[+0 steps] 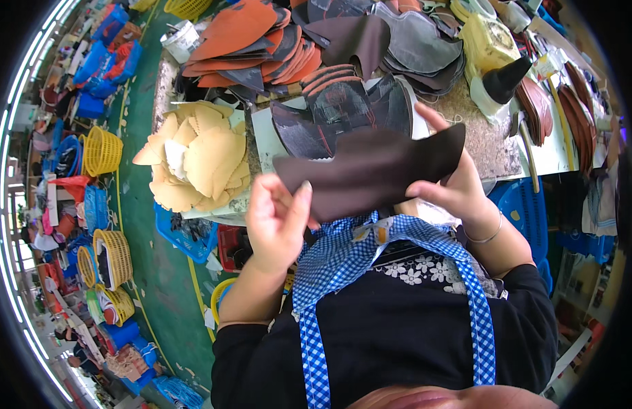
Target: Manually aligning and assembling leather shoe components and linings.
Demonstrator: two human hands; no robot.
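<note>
Dark brown leather piece (377,167), smooth, faintly glossy and curvy-edged, is held up beside the tabletop (489,146). Right fingers (430,192) grip its right end; left fingers (300,206) curl by its left, grip unclear.

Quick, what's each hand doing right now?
Left hand: fingers curled at the brown piece; whether it grips cannot be told.
Right hand: closed, holding the brown piece, thumb in front.
</note>
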